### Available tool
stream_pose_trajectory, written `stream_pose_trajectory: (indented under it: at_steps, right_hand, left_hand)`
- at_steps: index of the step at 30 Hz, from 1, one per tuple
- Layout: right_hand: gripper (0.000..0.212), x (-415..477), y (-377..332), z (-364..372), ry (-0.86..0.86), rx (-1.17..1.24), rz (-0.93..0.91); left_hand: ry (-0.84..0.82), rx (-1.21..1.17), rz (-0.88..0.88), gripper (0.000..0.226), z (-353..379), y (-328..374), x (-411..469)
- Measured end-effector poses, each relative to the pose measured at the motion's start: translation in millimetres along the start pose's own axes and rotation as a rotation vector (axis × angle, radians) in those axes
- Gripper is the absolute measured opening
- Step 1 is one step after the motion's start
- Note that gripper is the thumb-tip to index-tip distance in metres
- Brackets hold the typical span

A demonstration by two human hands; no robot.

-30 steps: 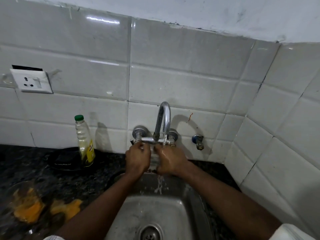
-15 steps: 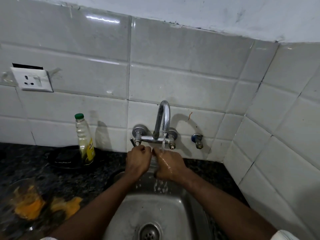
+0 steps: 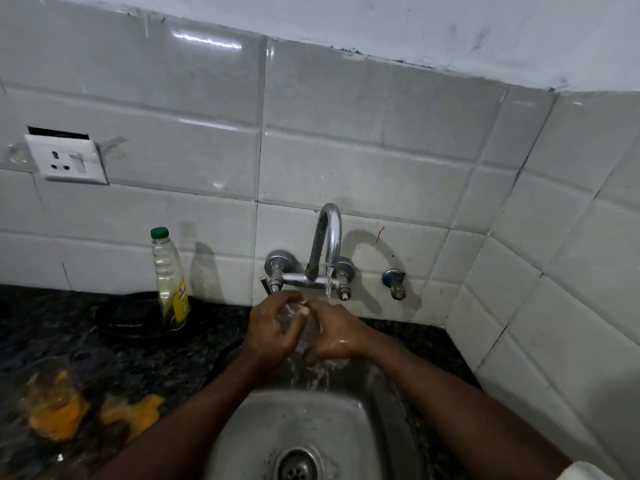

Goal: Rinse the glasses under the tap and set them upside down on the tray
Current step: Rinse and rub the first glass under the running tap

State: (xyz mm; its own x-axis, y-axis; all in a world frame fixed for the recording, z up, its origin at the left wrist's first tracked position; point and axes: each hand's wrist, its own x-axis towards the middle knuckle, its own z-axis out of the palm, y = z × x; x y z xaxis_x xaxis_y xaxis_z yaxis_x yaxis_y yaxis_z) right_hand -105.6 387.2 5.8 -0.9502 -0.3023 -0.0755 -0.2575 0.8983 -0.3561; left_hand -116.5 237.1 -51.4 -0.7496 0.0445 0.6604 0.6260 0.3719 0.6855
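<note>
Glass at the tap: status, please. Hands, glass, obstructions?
Left hand, right hand both grip the glass. Glass under running tap, over sink. Nothing visibly in the way.

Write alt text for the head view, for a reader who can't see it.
The left hand and right hand grip a clear glass under the running tap, over a steel sink. To the left, a green-capped bottle stands on the dark counter near orange scraps. A socket sits on the white tiled wall.
</note>
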Motion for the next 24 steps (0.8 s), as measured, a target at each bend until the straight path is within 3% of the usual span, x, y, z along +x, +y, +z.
stream_pose_trajectory:
  at_steps: [2, 5, 7, 11, 12, 15, 17, 20, 22, 24]
  right_hand:
    - [0.079, -1.2, -4.6, 5.9, 0.111, -0.128, 0.037]
    - [0.075, -0.9, -7.8, 17.8, 0.273, -0.178, 0.078]
    - [0.075, -2.5, -7.6, 11.7, 0.230, -0.117, 0.053]
    - [0.069, -6.8, 1.0, -8.4, -0.012, 0.188, 0.012]
    - [0.068, -9.0, -1.6, -7.3, 0.001, 0.179, 0.038]
    - [0.076, -12.1, -9.4, 2.9, 0.199, -0.115, 0.072]
    - [0.079, -11.9, -6.8, 6.0, 0.233, -0.139, 0.043]
    - [0.092, -12.0, 4.1, -4.0, 0.122, 0.083, -0.010]
    - [0.103, -12.3, 11.5, -4.7, -0.008, 0.318, -0.050]
    - [0.112, -10.9, 17.7, 2.2, -0.013, 0.420, -0.078]
  left_hand:
    - [-0.014, 0.049, -0.075, 0.030, 1.5, 2.8, 8.8]
    - [-0.100, 0.297, -0.372, 0.027, 11.7, 9.9, 30.6]
    - [-0.093, 0.282, -0.333, 0.027, 10.8, 11.2, 30.0]
    - [-0.113, 0.059, 0.063, 0.033, -5.2, 13.6, 12.2]
    - [-0.114, 0.071, 0.045, 0.031, -3.5, 14.7, 14.3]
    - [-0.136, 0.280, -0.284, 0.030, 11.7, 20.3, 31.6]
    - [-0.139, 0.320, -0.316, 0.034, 13.4, 21.5, 32.2]
    - [-0.126, 0.245, -0.117, 0.034, 7.6, 24.9, 23.2]
    - [-0.207, 0.354, -0.145, 0.028, 9.5, 31.1, 22.3]
    - [-0.236, 0.417, -0.185, 0.027, 13.1, 38.5, 22.0]
